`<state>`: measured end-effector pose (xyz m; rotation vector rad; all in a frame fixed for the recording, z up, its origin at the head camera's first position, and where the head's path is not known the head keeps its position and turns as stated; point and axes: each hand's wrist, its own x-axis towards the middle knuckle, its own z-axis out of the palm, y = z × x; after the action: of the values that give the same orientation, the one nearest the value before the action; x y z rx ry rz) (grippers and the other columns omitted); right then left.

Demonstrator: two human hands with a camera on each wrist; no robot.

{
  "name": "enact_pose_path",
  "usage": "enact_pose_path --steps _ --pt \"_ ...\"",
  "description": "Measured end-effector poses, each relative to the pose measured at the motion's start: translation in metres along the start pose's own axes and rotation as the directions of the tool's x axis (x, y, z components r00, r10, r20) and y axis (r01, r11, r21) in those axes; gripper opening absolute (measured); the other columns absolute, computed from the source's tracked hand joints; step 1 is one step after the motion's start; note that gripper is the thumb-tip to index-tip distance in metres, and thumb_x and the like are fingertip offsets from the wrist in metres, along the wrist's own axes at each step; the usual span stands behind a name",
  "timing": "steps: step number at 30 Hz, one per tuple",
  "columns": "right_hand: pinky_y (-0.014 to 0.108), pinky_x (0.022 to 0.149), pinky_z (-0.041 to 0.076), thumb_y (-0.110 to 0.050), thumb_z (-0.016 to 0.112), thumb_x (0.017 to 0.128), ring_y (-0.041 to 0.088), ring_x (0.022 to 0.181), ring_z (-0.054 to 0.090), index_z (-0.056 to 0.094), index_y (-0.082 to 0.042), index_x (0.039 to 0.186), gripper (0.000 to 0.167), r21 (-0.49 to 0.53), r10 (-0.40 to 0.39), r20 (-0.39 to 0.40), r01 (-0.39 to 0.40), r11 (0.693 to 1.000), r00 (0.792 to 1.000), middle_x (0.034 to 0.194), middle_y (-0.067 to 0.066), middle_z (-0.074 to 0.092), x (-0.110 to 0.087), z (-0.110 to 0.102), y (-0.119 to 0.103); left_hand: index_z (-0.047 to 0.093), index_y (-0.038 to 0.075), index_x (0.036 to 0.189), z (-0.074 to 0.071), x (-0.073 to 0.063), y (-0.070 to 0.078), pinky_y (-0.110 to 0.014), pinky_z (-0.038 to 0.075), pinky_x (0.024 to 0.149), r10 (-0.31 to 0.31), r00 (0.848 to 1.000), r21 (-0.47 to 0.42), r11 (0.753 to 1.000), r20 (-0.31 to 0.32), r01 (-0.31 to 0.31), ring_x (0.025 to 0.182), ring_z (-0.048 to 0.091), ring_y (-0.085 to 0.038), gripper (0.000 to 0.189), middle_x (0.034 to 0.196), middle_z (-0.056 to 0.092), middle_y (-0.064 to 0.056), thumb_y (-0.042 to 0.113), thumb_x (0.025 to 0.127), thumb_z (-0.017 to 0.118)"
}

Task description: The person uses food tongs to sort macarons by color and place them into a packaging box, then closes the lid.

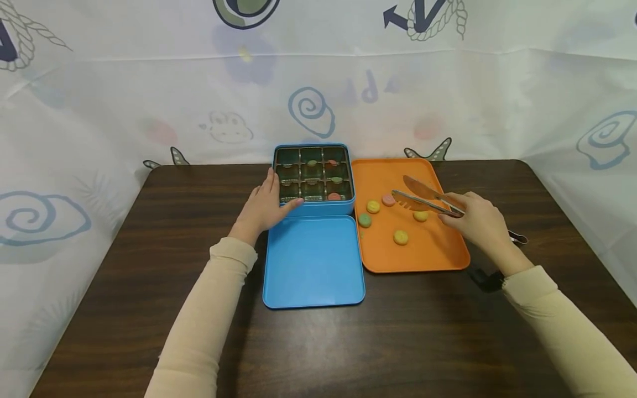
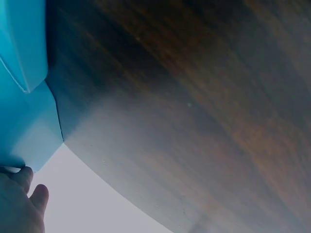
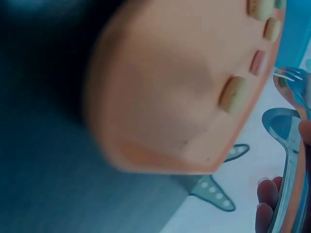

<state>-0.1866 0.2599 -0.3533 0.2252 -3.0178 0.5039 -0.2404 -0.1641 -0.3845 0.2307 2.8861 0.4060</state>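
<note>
My left hand (image 1: pixel 262 207) rests at the left side of a blue box (image 1: pixel 318 209), fingers fairly straight along its edge and thumb at the front rim. A clear insert divides this box into small compartments; pink and green macarons sit in some of them. My right hand (image 1: pixel 475 220) grips metal serving tongs (image 1: pixel 420 188), one end spoon-shaped and the other forked. Their ends stand apart over the orange tray (image 1: pixel 383 260), with nothing seen between them. On this tray lie several yellow macarons (image 1: pixel 400 237), a pink macaron (image 1: pixel 389 199) and a green macaron (image 1: pixel 365 220).
In front of the box lies a blue lid (image 1: pixel 314 265), flat on the dark wooden table (image 1: pixel 308 354). The tray stands right beside the box and lid. A printed white cloth (image 1: pixel 199 110) hangs behind the table.
</note>
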Motion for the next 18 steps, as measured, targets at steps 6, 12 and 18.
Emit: enact_pose_path --steps 6,12,18 --pt "0.033 0.048 0.040 -0.025 0.070 0.086 0.029 0.067 0.056 0.057 -0.003 0.131 0.051 -0.011 -0.001 0.029 0.001 1.000 1.000 0.101 0.025 0.060 -0.006 0.004 0.012 -0.007 -0.001 0.152 -0.001 -0.001 0.001 -0.050 0.004 0.123 -0.005 1.000 -0.004 1.000 -0.001 0.005 0.150 0.008 -0.033 0.102 0.160 -0.018 -0.013 0.073 0.091 0.030" --pt "0.037 0.052 0.043 -0.025 0.071 0.086 0.029 0.068 0.057 0.058 -0.003 0.130 0.051 -0.010 -0.009 0.029 0.010 1.000 1.000 0.099 0.024 0.061 -0.012 0.008 0.022 -0.008 0.000 0.152 0.000 0.000 0.001 -0.050 0.005 0.123 -0.016 1.000 0.002 1.000 -0.006 0.016 0.149 0.012 -0.034 0.103 0.160 -0.018 -0.013 0.074 0.090 0.031" --pt "0.036 0.053 0.042 -0.024 0.071 0.086 0.028 0.069 0.057 0.058 -0.002 0.129 0.050 0.000 -0.013 0.021 0.013 1.000 1.000 0.102 0.025 0.061 -0.018 0.011 0.028 -0.008 0.000 0.152 0.000 0.000 0.001 -0.051 0.006 0.123 -0.020 1.000 -0.006 1.000 -0.014 0.020 0.148 0.015 -0.036 0.104 0.160 -0.017 -0.012 0.074 0.090 0.032"
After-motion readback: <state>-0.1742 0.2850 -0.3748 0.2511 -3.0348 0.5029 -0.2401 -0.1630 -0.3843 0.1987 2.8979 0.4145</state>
